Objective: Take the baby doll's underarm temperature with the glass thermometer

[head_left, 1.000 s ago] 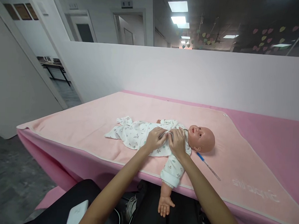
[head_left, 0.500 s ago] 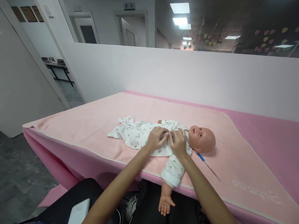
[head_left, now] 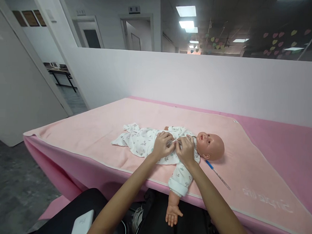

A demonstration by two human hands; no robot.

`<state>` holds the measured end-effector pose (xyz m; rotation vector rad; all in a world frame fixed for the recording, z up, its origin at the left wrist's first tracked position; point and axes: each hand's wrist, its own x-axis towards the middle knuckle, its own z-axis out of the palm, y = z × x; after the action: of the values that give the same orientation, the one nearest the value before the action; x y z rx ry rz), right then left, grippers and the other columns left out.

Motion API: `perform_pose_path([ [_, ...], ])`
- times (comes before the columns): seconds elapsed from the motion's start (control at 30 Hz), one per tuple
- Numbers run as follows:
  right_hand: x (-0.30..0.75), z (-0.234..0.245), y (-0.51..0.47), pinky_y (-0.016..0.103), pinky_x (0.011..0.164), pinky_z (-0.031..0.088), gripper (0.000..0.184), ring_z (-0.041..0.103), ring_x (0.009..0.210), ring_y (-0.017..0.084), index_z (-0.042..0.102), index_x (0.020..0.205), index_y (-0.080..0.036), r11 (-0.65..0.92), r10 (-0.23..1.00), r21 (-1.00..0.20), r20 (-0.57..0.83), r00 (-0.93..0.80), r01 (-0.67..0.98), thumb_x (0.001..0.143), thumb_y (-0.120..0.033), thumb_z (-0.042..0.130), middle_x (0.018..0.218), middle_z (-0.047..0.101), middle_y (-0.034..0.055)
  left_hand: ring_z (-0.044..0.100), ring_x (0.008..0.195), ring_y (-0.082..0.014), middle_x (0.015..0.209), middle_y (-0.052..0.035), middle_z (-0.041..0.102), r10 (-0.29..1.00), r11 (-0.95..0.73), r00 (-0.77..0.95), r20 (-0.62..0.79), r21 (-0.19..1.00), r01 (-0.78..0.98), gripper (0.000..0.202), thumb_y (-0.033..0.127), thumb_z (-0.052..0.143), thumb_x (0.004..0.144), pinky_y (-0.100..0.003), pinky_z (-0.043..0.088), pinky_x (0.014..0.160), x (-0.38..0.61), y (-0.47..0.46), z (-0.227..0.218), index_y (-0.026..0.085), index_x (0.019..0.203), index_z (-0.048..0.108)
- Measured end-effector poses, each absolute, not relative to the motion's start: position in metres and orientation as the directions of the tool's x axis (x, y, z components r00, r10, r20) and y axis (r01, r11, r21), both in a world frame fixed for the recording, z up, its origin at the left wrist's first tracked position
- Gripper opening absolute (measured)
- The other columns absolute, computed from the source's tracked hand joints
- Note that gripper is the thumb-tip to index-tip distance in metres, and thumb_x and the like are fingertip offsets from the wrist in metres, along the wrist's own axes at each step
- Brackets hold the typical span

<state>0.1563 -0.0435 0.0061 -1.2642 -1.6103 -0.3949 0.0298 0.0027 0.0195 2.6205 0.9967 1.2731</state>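
A baby doll (head_left: 212, 146) lies on its back, its head toward the right, dressed in a white printed onesie (head_left: 141, 140). Over the chest of this garment, my left hand (head_left: 163, 145) and my right hand (head_left: 185, 149) are close together, each with bent, pinching fingers. Between the fingertips runs a thin white tie string (head_left: 176, 140), and both hands grip it. Part of the string is hidden by the fingers. The doll's near arm (head_left: 179, 179) stretches past the front edge of the bed, its bare palm facing up. Its far hand peeks out behind the body.
Beside the doll's head lies a thermometer-like stick (head_left: 219, 176) with a blue end. The doll rests on a pale pink towel (head_left: 98, 124) over a darker pink cover (head_left: 300, 152). A white box-like device (head_left: 82, 225) sits on my leg. A white wall (head_left: 199, 84) stands behind the bed.
My fingertips have shifted slightly, and the white string shows more clearly between them. The view has tilted a little; the doll and the stick have not moved.
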Motion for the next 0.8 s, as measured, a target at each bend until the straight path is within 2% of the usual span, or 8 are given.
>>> perform_pose_path([
  [0.2, 0.1587, 0.0062, -0.0415, 0.033, 0.079, 0.034, 0.013, 0.048, 0.072, 0.016, 0.049, 0.065, -0.019, 0.361, 0.556, -0.345, 0.826, 0.097, 0.867, 0.077, -0.014, 0.046, 0.068, 0.057, 0.0011, 0.049, 0.082, -0.0179, 0.084, -0.0021, 0.058, 0.663, -0.724, 0.433, 0.611, 0.375, 0.578, 0.013, 0.029, 0.051, 0.076, -0.034, 0.032, 0.079, 0.031, 0.0035, 0.02, 0.019, 0.071, 0.058],
  [0.5, 0.1591, 0.0054, -0.0393, 0.033, 0.079, 0.032, 0.013, 0.048, 0.072, 0.016, 0.05, 0.064, -0.019, 0.327, 0.572, -0.334, 0.814, 0.096, 0.884, 0.075, -0.013, 0.047, 0.067, 0.057, 0.0009, 0.049, 0.088, -0.0202, 0.087, -0.0012, 0.06, 0.741, -0.671, 0.465, 0.484, 0.53, 0.518, 0.009, 0.027, 0.056, 0.07, -0.036, 0.033, 0.083, 0.0295, 0.0077, 0.0252, 0.02, 0.069, 0.062],
  [0.8, 0.1605, 0.0032, -0.0383, 0.032, 0.078, 0.032, 0.013, 0.048, 0.072, 0.016, 0.051, 0.065, -0.019, 0.321, 0.586, -0.333, 0.805, 0.09, 0.887, 0.076, -0.014, 0.047, 0.069, 0.058, 0.0007, 0.05, 0.088, -0.02, 0.088, -0.0006, 0.06, 0.757, -0.652, 0.467, 0.458, 0.575, 0.494, 0.006, 0.021, 0.056, 0.065, -0.038, 0.033, 0.087, 0.0294, 0.008, 0.026, 0.02, 0.068, 0.062],
])
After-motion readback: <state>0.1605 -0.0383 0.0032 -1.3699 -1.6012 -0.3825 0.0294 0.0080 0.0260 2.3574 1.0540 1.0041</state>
